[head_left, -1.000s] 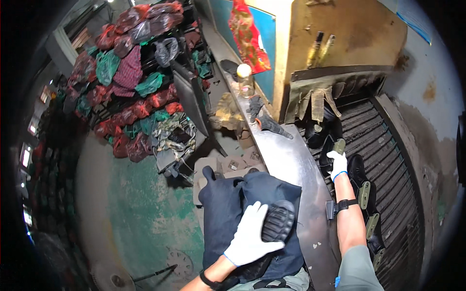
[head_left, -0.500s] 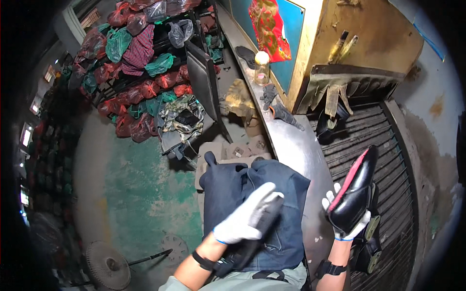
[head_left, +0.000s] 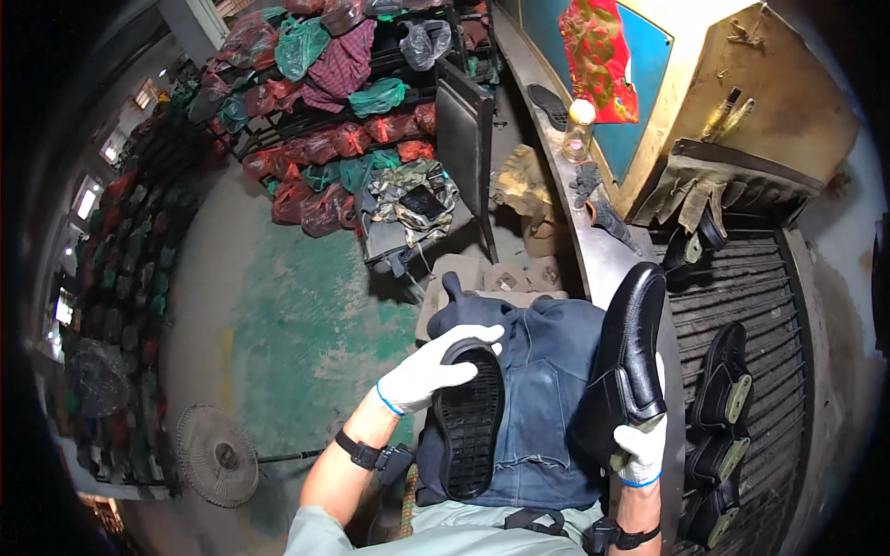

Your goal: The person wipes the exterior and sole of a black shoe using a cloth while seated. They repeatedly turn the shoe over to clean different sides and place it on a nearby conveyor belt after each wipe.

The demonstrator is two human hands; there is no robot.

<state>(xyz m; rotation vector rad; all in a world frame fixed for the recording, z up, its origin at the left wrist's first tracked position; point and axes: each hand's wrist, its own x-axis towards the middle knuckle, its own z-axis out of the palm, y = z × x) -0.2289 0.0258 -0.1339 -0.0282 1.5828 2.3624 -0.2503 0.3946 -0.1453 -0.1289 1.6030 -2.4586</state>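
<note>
My left hand (head_left: 426,371), in a white glove, is closed around one end of a black rubber shoe sole (head_left: 471,422). The sole's grid-patterned face with its raised rim is turned toward me. My right hand (head_left: 644,449), gloved too, grips a black leather slip-on shoe (head_left: 630,338) by its heel end, toe pointing away from me. That shoe's underside is hidden from view. Sole and shoe are apart, held over the dark blue cloth (head_left: 542,408) on my lap.
Several black shoes (head_left: 723,371) lie on the slatted rack (head_left: 751,287) at the right, below a machine opening. A metal ledge (head_left: 603,264) carries a jar (head_left: 577,130) and dark gloves (head_left: 593,195). A fan (head_left: 218,454) stands left; a chair (head_left: 464,139) and bagged bundles (head_left: 315,139) lie beyond.
My right hand has brought the shoe left and turned it, so its pinkish-red edge no longer shows. The left hand has moved left and turned the sole's grid face into view. My view has shifted left.
</note>
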